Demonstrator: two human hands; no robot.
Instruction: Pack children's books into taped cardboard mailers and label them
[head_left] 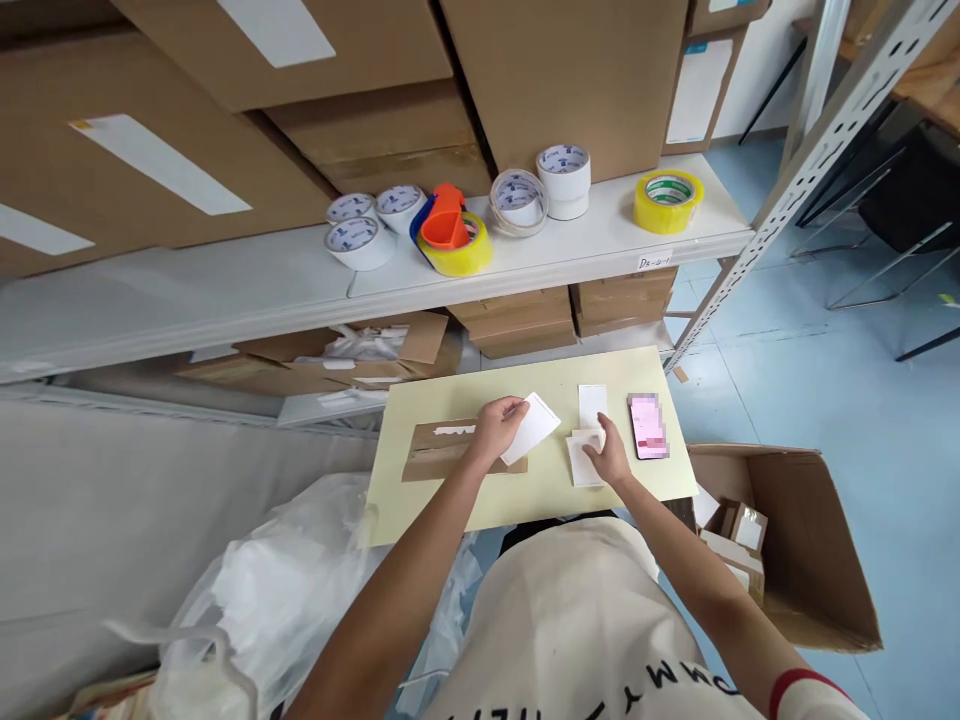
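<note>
My left hand [498, 430] is closed on a white paper card [534, 428], pinched by its left edge above the pale yellow tabletop [465, 398]. Under that hand lies a flat brown cardboard piece [435, 455]. My right hand [610, 456], thumb and fingers apart, is over a white slip [585, 470]; whether it touches the paper I cannot tell. Just behind, another white slip [592, 400] lies partly overlapped. A phone with a lit pink screen [648, 425] rests to the right of my right hand.
A shelf [262, 310] beyond the table carries white tape rolls [360, 243], an orange tape dispenser [448, 225], yellow tape [667, 202] and large cartons [570, 80]. An open carton [817, 560] with small boxes stands right; plastic bags [277, 570] lie left.
</note>
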